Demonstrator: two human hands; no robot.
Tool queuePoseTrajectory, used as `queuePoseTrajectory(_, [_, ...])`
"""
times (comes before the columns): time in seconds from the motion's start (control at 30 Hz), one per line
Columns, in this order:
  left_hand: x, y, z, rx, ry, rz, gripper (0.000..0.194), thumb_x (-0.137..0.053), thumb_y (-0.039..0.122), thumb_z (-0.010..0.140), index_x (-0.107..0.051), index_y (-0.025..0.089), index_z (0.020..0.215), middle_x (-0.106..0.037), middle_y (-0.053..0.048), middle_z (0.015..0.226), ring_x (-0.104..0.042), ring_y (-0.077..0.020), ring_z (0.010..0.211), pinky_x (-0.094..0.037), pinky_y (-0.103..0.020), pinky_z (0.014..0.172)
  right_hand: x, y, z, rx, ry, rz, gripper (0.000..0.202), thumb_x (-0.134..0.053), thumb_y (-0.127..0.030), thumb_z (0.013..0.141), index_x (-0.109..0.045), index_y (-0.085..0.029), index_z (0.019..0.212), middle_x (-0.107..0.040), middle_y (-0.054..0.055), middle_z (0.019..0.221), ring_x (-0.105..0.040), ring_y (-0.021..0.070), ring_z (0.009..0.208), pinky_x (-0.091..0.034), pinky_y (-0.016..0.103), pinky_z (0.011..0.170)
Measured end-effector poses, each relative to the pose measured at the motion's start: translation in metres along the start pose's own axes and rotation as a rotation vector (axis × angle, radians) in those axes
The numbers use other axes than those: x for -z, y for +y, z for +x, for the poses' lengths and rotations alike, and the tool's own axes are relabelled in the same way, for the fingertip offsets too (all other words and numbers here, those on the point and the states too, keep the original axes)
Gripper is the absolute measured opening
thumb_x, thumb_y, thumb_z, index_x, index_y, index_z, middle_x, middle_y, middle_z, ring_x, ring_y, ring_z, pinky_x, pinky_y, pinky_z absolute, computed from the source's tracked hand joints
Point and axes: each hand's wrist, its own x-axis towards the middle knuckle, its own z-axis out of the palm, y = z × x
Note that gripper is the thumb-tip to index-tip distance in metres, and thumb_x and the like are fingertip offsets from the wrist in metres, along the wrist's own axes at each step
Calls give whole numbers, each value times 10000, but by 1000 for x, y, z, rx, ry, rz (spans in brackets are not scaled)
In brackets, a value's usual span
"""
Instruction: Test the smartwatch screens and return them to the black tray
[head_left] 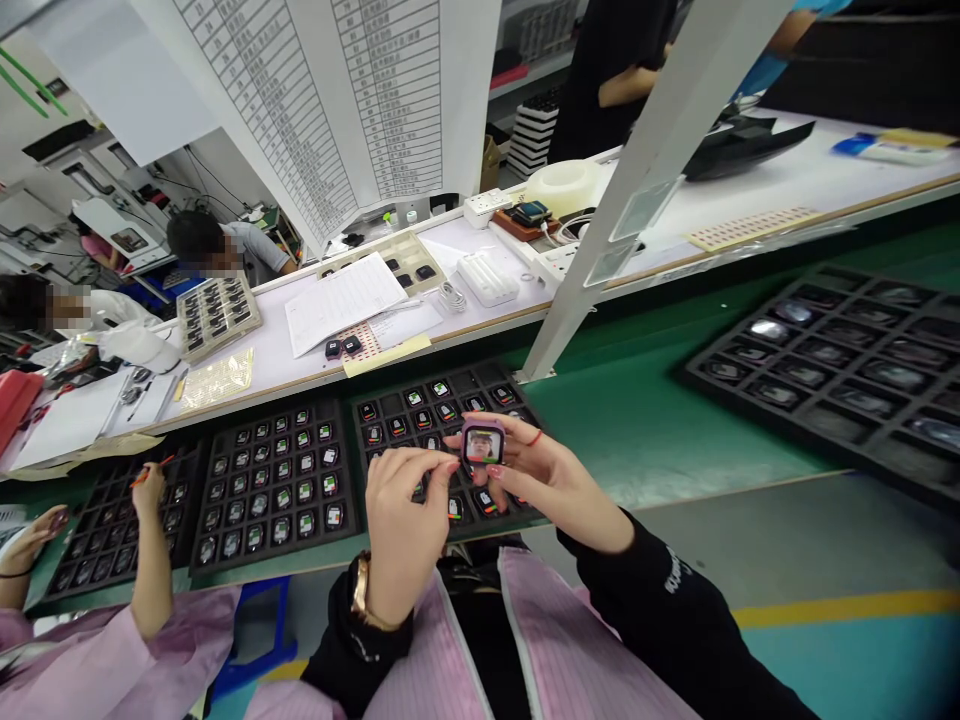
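Note:
A smartwatch (pixel 484 446) with a pinkish-purple case and a lit screen is held up in front of me over a black tray. My right hand (pixel 551 480) grips it from the right, thumb at the lower edge and fingers around the top and back. My left hand (pixel 409 515) is closed, its thumb and index fingertip pressed together at the watch's left edge. Whether they pinch a small part there I cannot tell. Beneath my hands lies the black compartment tray (pixel 394 405), with several watches in its slots, many screens lit.
To the left lies another watch tray (pixel 274 480), then one where a co-worker's hand (pixel 150 492) holds an orange tool. A blurred tray (pixel 840 350) sits at the right. Behind are a raised white shelf (pixel 480 320), a slanted post (pixel 645 170) and hanging printed sheets (pixel 337 100).

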Motion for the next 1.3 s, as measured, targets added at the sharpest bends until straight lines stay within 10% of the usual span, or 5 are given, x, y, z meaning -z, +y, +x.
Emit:
queuePoseTrajectory(0.4, [16, -30, 5, 117, -3, -12, 214, -649, 249, 889, -680, 214, 680, -677, 9, 737, -602, -156, 777, -463, -296, 757, 6, 4, -3, 14, 44, -14, 569, -712, -398, 856, -504, -225, 1357, -629, 175, 1242, -631, 166, 738, -539, 250, 514])
queuePoseTrajectory(0.6, [3, -15, -4, 27, 0, -135, 173, -733, 272, 831, -686, 227, 991, -685, -13, 914, -628, -149, 834, -509, -284, 775, 1, 2, -1, 14, 17, -20, 536, -679, -399, 871, -516, -227, 1351, -630, 169, 1249, -623, 163, 711, -549, 280, 543])
queuePoseTrajectory(1.03, [-15, -16, -8, -11, 19, -96, 209, -590, 68, 866, -652, 205, 720, -654, 7, 788, -608, -141, 808, -467, -275, 772, 0, 5, -4, 25, 12, -11, 496, -641, -348, 885, -515, -221, 1348, -609, 170, 1283, -638, 190, 793, -559, 301, 583])
queuePoseTrajectory(1.3, [-11, -19, -8, 27, 36, -146, 57, -644, 230, 886, -657, 197, 840, -637, -10, 808, -591, -131, 745, -480, -248, 689, 1, 0, -6, 29, 28, 33, 628, -642, -329, 868, -420, -218, 1444, -587, 185, 1316, -632, 189, 803, -558, 304, 582])
